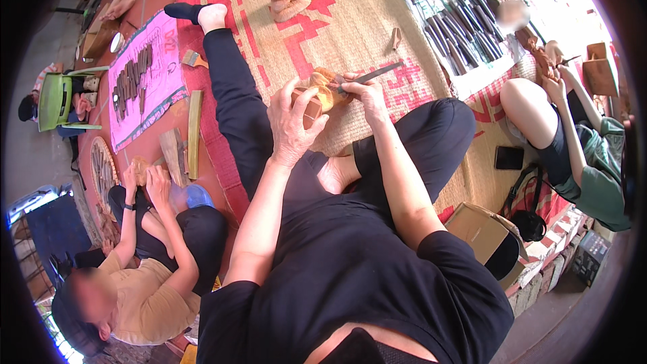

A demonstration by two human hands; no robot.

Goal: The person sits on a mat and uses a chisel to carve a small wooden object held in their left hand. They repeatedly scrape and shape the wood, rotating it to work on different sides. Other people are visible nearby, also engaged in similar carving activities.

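My left hand [290, 121] is wrapped round the brown block-shaped base of a small wood carving [325, 87], held in front of me above my lap. The carving lies tilted, with its lighter, yellowish rounded part toward my right hand [366, 99]. That hand is closed on a long, thin, dark file-like tool [383, 71], which points away to the far right. Its near end is at the carving, but fingers partly hide the contact. On the mat beyond stands another wood carving [286, 1] with a square base on top.
Rows of dark-handled carving tools lie on a white sheet [465, 74] at right and a pink cloth [128, 128] at left. A brush [195, 60] and wood pieces [195, 135] lie left. Co-workers sit on both sides; a phone [509, 158] and cardboard box [482, 229] are right.
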